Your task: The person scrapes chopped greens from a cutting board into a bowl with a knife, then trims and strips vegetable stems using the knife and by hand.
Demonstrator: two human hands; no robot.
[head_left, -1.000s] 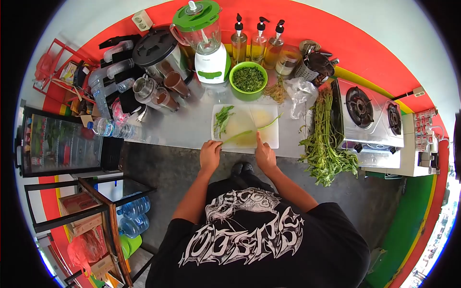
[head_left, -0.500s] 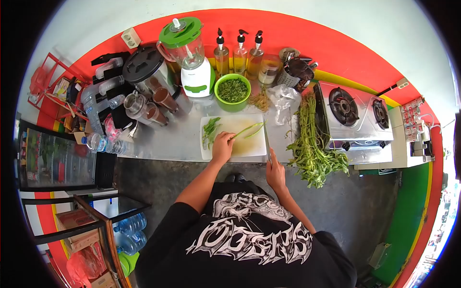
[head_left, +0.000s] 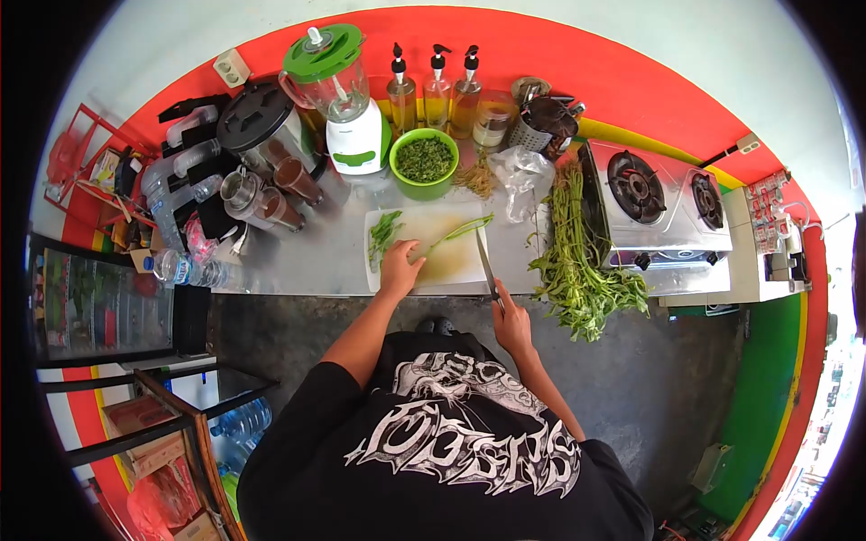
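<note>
A white cutting board [head_left: 460,270] lies at the counter's front edge. On its left part is a small pile of cut green leaves [head_left: 384,231]. Green stalks [head_left: 460,231] lie slanting across its upper right. My left hand [head_left: 400,268] rests over the board's lower left, fingers apart, close to the lower end of the stalks and holding nothing that I can see. In my right hand [head_left: 511,322] is a knife [head_left: 487,263] by its handle, the blade pointing up along the board's right edge.
Leafy stalks [head_left: 577,261] hang over the counter edge beside the gas stove [head_left: 667,207]. Behind the board stand a green bowl of chopped leaves [head_left: 424,160], a blender [head_left: 354,140] and pump bottles [head_left: 437,99]. A plastic bag [head_left: 520,180] lies nearby. Cups [head_left: 296,180] stand left.
My left hand gathered the stalks, moved them up over the board, then let go and opened. My right hand moved away from the board's middle with the knife. The view shifted.
</note>
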